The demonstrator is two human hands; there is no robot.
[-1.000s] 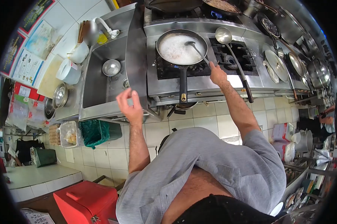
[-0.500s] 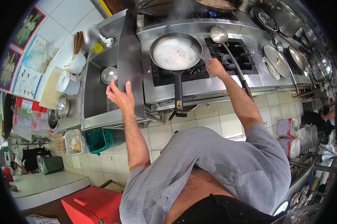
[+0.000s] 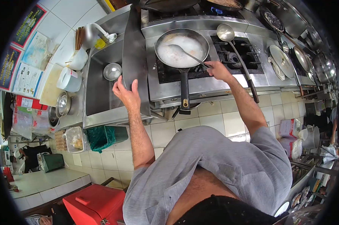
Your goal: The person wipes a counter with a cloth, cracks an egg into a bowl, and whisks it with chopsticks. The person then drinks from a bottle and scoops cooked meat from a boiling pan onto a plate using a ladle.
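Observation:
A black-handled frying pan (image 3: 184, 86) sits on the left front burner of the stove, holding white, foamy liquid (image 3: 190, 47). My right hand (image 3: 219, 71) grips the handle end of a spoon (image 3: 190, 55), whose rounded head lies in the liquid left of the pan's middle. Over the sink's right front part hovers my left hand (image 3: 128, 94), fingers apart and holding nothing. A small metal bowl (image 3: 112, 71) rests in the sink (image 3: 102, 92), just beyond my left fingertips. To the right of the pan, a long-handled ladle (image 3: 241, 58) lies across the right burner.
Another pan (image 3: 223, 3) stands over a blue flame at the back. Plates (image 3: 282, 62) and pans fill the stove's right side. White tubs (image 3: 69, 80) and metal bowls (image 3: 63, 104) stand left of the sink. Below are a green-lined bin (image 3: 101, 138) and a red box (image 3: 94, 204).
The spoon's head has moved leftward through the liquid from the pan's right side. My left hand has shifted over the sink with its fingers still spread.

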